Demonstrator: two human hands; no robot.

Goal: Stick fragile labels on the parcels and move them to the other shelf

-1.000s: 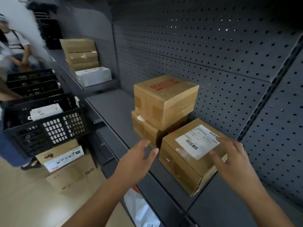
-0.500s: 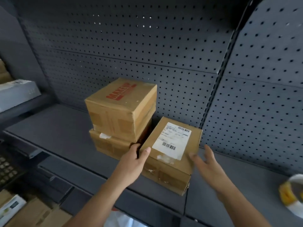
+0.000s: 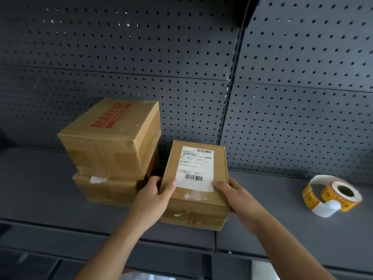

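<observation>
Grey shelf (image 3: 40, 178), pegboard wall (image 3: 121, 57) behind — left hand (image 3: 153, 197), right hand (image 3: 236, 197): grip curled round parcel (image 3: 196, 203) — label roll (image 3: 339, 196) to right.

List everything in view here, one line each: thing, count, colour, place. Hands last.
labelled parcel: one, brown, right of the stack, held at its near corners
shipping label: one, white with barcodes, on that parcel's top
upper box: one, brown with red print, on top of the lower box
lower box: one, brown, left on the shelf
sticker roll: one, yellow and red on white backing, lying on the shelf at right
shelf: one, dark grey, under the boxes
pegboard: dark grey, behind the shelf
left hand: grips the parcel's near left corner
right hand: grips its near right corner
</observation>
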